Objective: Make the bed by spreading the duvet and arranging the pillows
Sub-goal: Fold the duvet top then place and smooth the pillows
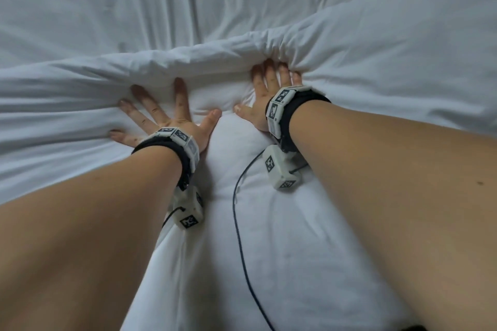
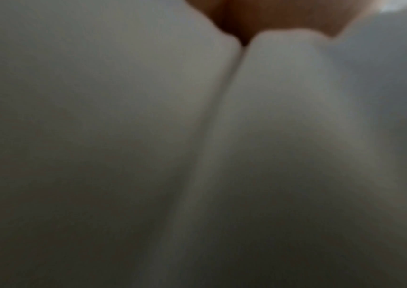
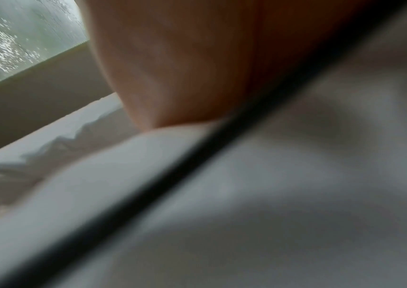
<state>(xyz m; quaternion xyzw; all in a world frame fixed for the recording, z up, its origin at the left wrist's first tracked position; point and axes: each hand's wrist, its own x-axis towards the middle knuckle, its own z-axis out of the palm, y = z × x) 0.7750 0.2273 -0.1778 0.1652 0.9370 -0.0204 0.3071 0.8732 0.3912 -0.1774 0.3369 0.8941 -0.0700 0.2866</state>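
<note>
Duvet edge runs left-right under both flat hands

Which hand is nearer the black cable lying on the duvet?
Right. The right hand is just above the black cable; the left hand lies farther left on the duvet.

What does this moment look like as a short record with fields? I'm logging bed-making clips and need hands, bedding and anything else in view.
left hand: fingers spread, pressing flat on the duvet
right hand: fingers straight, tips pushed against the duvet's bunched fold
duvet: white, ridge of folded fabric running across the bed ahead of both hands
sheet: white, creased, lies beyond the fold
pillows: none visible
wrist cameras: left view dark and blurred; right view shows a black cable and a window
</note>
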